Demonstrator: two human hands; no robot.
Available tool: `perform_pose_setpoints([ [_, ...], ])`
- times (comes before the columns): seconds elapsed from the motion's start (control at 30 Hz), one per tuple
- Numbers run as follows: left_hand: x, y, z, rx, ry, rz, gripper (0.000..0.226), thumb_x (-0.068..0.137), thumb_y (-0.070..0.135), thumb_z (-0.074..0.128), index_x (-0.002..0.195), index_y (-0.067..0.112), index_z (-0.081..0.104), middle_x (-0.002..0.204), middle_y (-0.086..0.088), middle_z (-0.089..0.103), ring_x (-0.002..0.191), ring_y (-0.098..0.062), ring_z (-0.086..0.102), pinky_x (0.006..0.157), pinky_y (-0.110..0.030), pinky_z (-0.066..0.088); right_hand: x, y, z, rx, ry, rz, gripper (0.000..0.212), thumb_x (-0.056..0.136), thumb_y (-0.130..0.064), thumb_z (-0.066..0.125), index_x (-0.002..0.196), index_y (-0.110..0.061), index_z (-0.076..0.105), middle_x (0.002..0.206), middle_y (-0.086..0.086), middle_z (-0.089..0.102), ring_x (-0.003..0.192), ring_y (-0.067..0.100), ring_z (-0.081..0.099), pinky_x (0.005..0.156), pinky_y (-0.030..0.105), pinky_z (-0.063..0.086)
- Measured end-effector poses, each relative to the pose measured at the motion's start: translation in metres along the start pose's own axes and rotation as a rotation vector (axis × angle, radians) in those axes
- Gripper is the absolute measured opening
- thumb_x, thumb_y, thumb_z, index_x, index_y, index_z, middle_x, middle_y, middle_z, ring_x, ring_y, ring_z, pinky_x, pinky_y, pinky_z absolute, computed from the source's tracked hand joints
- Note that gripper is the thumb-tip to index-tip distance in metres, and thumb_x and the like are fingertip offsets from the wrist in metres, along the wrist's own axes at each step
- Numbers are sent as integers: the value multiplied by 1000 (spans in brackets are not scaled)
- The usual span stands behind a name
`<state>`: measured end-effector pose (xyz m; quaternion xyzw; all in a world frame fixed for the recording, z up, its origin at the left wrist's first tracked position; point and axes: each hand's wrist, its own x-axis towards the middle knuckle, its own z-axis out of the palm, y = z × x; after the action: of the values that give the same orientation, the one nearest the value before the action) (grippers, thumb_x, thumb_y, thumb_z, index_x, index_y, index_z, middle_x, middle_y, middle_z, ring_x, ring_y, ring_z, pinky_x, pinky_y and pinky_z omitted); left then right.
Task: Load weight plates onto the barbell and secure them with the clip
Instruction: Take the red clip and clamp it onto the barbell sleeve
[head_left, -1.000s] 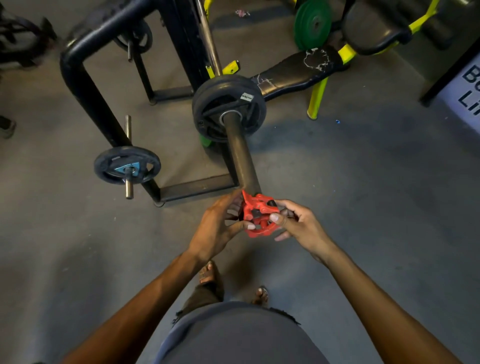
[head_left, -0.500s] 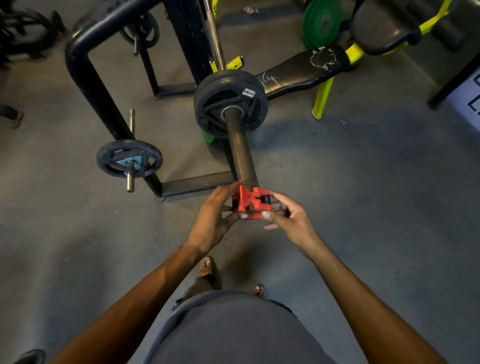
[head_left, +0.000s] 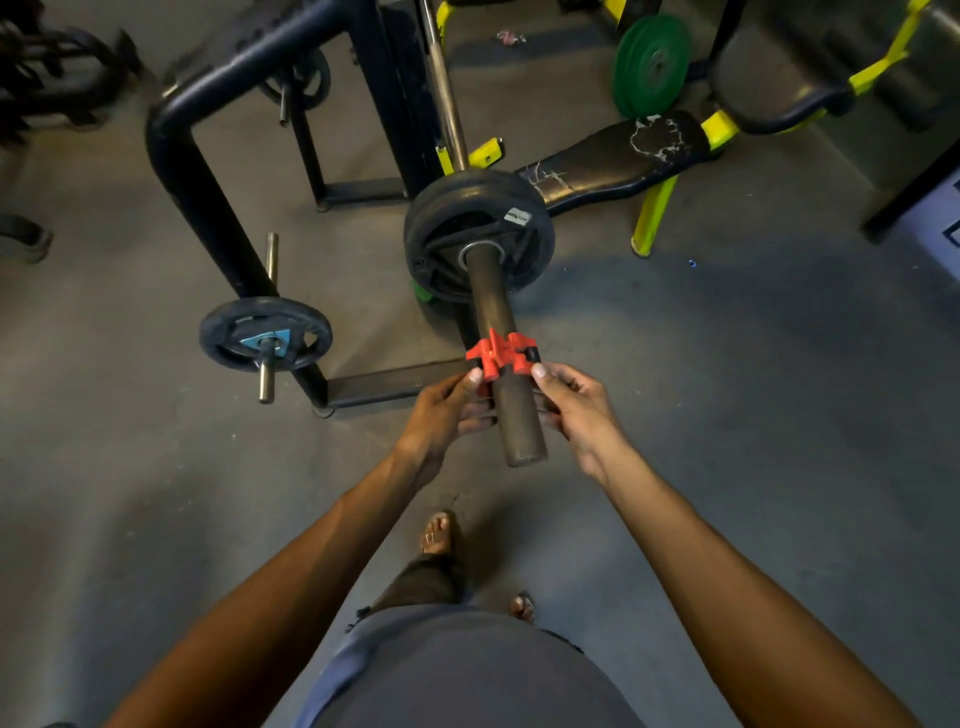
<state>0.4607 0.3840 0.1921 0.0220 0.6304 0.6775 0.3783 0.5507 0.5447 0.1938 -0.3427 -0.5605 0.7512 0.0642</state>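
The barbell sleeve (head_left: 514, 415) points toward me from the rack, with black weight plates (head_left: 478, 234) stacked on it at its far end. A red clip (head_left: 501, 358) sits around the sleeve about midway, well short of the plates. My left hand (head_left: 447, 410) pinches the clip's left side. My right hand (head_left: 571, 405) holds its right side with thumb and fingers. The sleeve's bare end sticks out between my hands.
A black rack frame (head_left: 202, 171) stands at the left, with a small plate (head_left: 265, 335) on a storage peg. A torn black bench (head_left: 613, 161) with yellow legs and green plates (head_left: 649, 65) lies behind. My sandalled feet (head_left: 441, 535) stand on grey concrete floor.
The clip was at the tip of the sleeve; both hands have since slid it onto the sleeve and up toward the plates, so the sleeve's end now shows bare.
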Motion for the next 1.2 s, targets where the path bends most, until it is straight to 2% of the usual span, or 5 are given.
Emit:
perform_pose_setpoints([
  [0.33, 118, 64, -13, -135, 84, -16, 26, 100, 28, 59, 105, 3, 63, 107, -18, 62, 109, -35, 64, 86, -41, 58, 106, -60, 56, 46, 131, -2, 17, 97, -28, 68, 83, -18, 65, 80, 2, 74, 73, 16, 68, 71, 31, 56],
  [0.5, 141, 77, -14, -165, 78, -42, 46, 99, 25, 63, 135, -1, 52, 112, -14, 66, 95, -24, 69, 76, -31, 63, 124, -65, 59, 19, 146, 1, 18, 98, -32, 66, 97, -15, 71, 94, 7, 77, 85, 21, 70, 73, 32, 56],
  [0.7, 149, 71, -18, -200, 51, -68, 47, 97, 26, 65, 137, 2, 54, 102, -7, 70, 88, -19, 73, 77, -31, 63, 116, -91, 77, -77, 66, -26, 65, 79, -71, 71, 114, -16, 76, 102, 7, 81, 95, 19, 78, 82, 36, 64],
  [1.07, 154, 68, -21, -226, 24, -62, 48, 96, 26, 67, 137, 5, 55, 112, -7, 71, 92, -19, 72, 79, -30, 63, 138, -82, 70, 82, 193, 82, 51, 92, -48, 70, 112, -2, 72, 92, 12, 77, 72, 19, 72, 62, 28, 57],
  [1.2, 149, 72, -17, -220, 47, -85, 47, 95, 28, 67, 136, 6, 57, 103, -6, 72, 90, -19, 73, 92, -39, 59, 147, -77, 67, 200, 208, 129, 84, 67, -54, 84, 125, 5, 68, 112, 26, 69, 88, 30, 65, 72, 35, 53],
])
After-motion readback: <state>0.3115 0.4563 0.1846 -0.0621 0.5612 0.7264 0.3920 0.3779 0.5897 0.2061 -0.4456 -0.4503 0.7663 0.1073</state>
